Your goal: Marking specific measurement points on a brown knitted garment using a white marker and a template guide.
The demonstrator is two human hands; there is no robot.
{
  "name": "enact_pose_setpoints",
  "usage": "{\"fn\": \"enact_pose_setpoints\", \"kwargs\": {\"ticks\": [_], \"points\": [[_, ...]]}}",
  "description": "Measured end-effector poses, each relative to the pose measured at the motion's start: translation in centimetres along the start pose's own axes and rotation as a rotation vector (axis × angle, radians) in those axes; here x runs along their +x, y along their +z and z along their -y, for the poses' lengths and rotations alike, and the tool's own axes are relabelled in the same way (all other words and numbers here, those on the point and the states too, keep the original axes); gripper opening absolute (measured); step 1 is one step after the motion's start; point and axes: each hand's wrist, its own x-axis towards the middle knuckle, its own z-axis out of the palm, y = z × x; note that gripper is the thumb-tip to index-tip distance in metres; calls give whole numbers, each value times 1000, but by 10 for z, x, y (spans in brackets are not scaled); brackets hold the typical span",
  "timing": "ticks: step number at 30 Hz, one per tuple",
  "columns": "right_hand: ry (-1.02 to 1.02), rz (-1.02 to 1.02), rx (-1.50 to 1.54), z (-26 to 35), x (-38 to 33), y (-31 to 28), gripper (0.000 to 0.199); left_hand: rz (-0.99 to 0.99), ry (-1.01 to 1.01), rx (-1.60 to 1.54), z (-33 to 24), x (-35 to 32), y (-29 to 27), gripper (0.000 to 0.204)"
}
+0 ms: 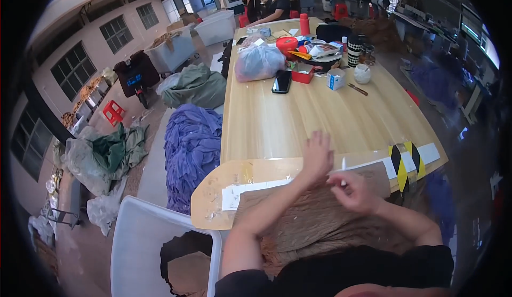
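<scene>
Left hand: open, fingers stretched out and pointing away, palm down, over the pale wood-grain worktop just past the far edge of the brown crinkled fabric piece. Can't tell if the palm presses or hovers. Right hand: fingers curled around a slim white pen-like stick, one end sticking up, above the fabric's far right part; contact with the cloth unclear.

Fabric lies at the worktop's near end, below and between both forearms, rumpled toward the black-shirted torso, partly covering a long white paper strip. Strip shows left and right of the cloth; black-and-yellow striped tape crosses it, right of the right hand.

Farther up the worktop, well apart from both hands: black smartphone, small white-and-blue box, tied translucent plastic bag. Left of the worktop: heaped purple fabric; nearer, white plastic bin with dark and brown cloth inside.
</scene>
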Motion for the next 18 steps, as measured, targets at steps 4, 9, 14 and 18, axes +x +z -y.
{"fn": "enact_pose_setpoints", "kwargs": {"ticks": [4,9,14,18], "points": [[-213,507,-152,-4,-31,55,40,-200,-201,113,55,-26,-108,50],[-189,370,-87,-21,-28,70,32,-191,-434,44,49,-120,-173,51],[-258,287,157,-11,-34,67,15,389,-987,10,41,-249,-199,37],[-256,148,118,-13,-35,82,14,367,-1136,-154,53,-285,-168,32]]}}
